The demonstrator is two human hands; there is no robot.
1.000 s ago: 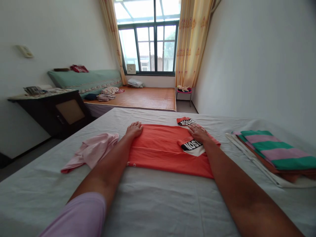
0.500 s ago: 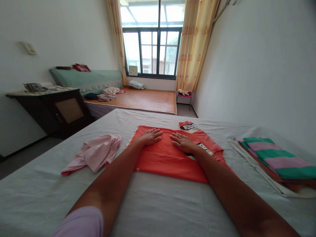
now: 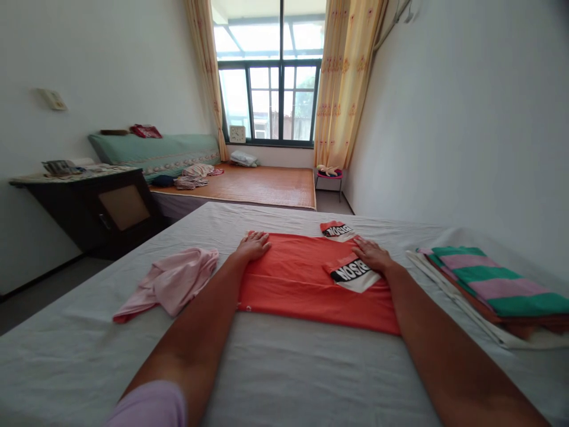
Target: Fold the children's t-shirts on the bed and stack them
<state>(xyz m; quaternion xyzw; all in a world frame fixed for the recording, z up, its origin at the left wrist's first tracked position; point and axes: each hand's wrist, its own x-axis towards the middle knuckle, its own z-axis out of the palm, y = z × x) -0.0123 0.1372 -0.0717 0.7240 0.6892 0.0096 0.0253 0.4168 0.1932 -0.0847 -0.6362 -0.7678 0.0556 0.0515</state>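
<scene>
An orange-red shirt (image 3: 293,279), partly folded, lies flat on the white sheet (image 3: 306,373) in front of me. Its sleeve (image 3: 353,273) with black and white lettering is turned in across the body, and another lettered sleeve end (image 3: 336,230) shows at the far edge. My left hand (image 3: 255,244) rests with fingers stretched on the shirt's far left corner. On the right side, my right hand (image 3: 372,255) lies flat with spread fingers beside the lettered sleeve. Neither hand grips the cloth.
A crumpled pink garment (image 3: 175,281) lies to the left. At right sits a stack of folded clothes (image 3: 498,279), with green and pink stripes on top. Beyond are a bed with a brown mat (image 3: 267,185), a dark cabinet (image 3: 115,207) and a small stool (image 3: 329,173).
My hands have moved apart, the left to the left edge and the right outward to the right. The lettered sleeve is now uncovered, and the shirt's right side lies straighter.
</scene>
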